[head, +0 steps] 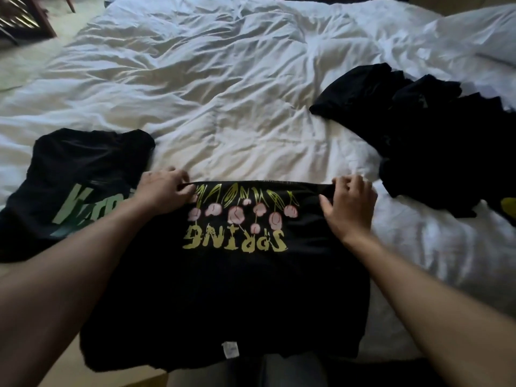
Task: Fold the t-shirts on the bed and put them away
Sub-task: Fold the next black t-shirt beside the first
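You are pinching the far folded edge of the black "SPRING" t-shirt (237, 275) at both corners: your left hand (163, 191) is gripping the left corner with curled fingers, and your right hand (349, 205) is gripping the right corner. The shirt is lying print-up across the near edge of the bed (223, 93), its white label (230, 349) toward you. To fold it well, you are probably wanting even tension between the two corners, so the edge is staying straight and the print centred, before you are bringing that edge toward the label. Smooth the fabric flat as you are laying it down, since the rumpled white duvet gives poor support. The black shirt with the green print (72, 196) is lying just beside your left arm, and the dark heap of clothes (418, 129) is waiting on your right.
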